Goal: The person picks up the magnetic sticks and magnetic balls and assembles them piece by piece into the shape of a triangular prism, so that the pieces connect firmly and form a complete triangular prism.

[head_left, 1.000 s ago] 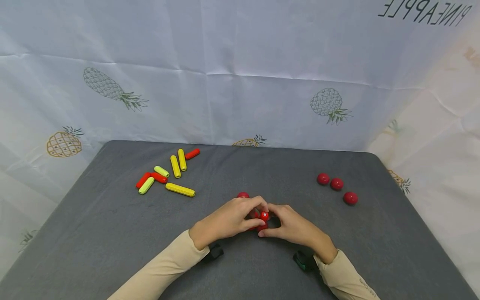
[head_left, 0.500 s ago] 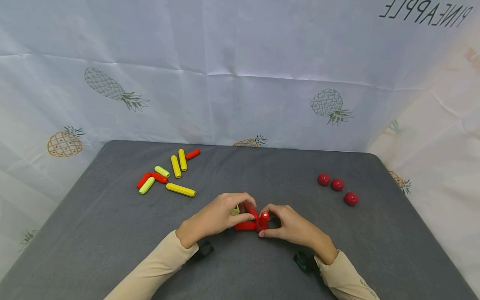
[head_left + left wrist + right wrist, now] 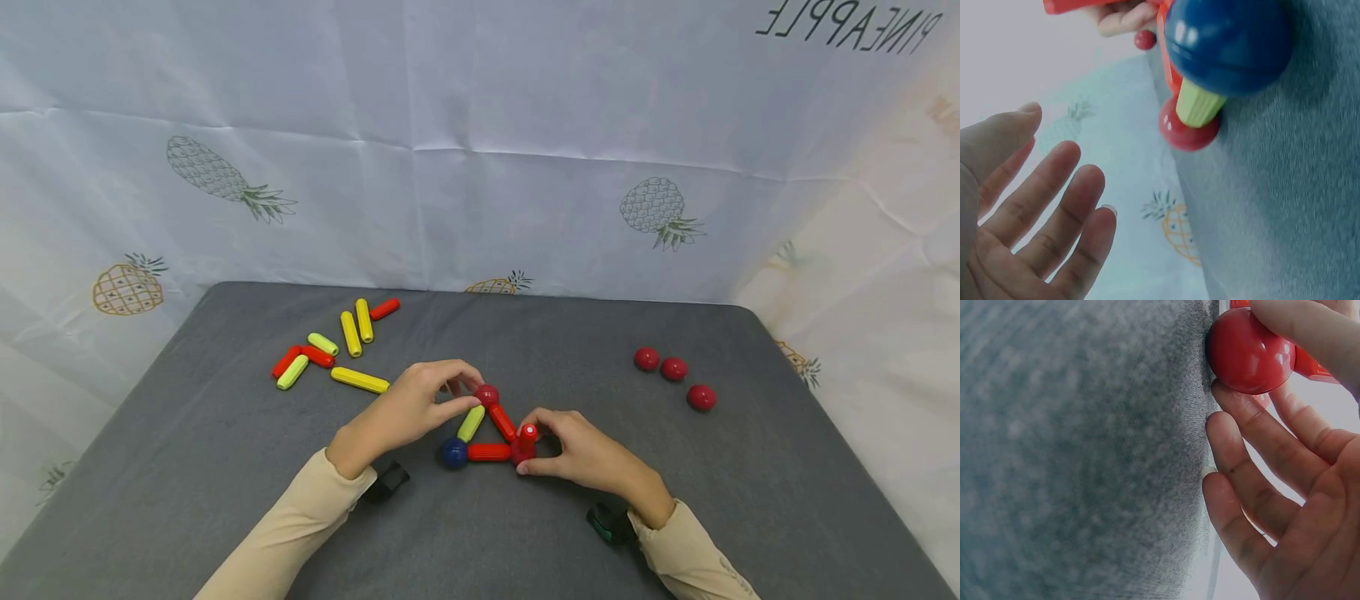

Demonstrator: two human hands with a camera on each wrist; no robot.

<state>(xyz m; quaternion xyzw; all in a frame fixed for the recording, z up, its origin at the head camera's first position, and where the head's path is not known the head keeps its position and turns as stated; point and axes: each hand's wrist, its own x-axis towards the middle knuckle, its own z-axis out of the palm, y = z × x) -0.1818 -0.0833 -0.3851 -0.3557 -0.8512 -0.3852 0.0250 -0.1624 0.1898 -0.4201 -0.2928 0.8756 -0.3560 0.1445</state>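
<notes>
on the grey worktop [image 3: 510, 542], a red rod [image 3: 489, 452] joins a blue ball [image 3: 453, 452] to a nearer red ball [image 3: 519, 456]; the right hand [image 3: 581, 451] pinches that ball, topped by an upright red rod [image 3: 528, 437], in its fingers; the left hand [image 3: 411, 412], fingers parted and holding nothing, is just beside a farther red ball [image 3: 487, 395], linked by a light green rod [image 3: 471, 424] and a slanting red rod [image 3: 502, 422]; beyond lie loose rods [image 3: 360, 380] leftward, three red balls [image 3: 674, 368] rightward
</notes>
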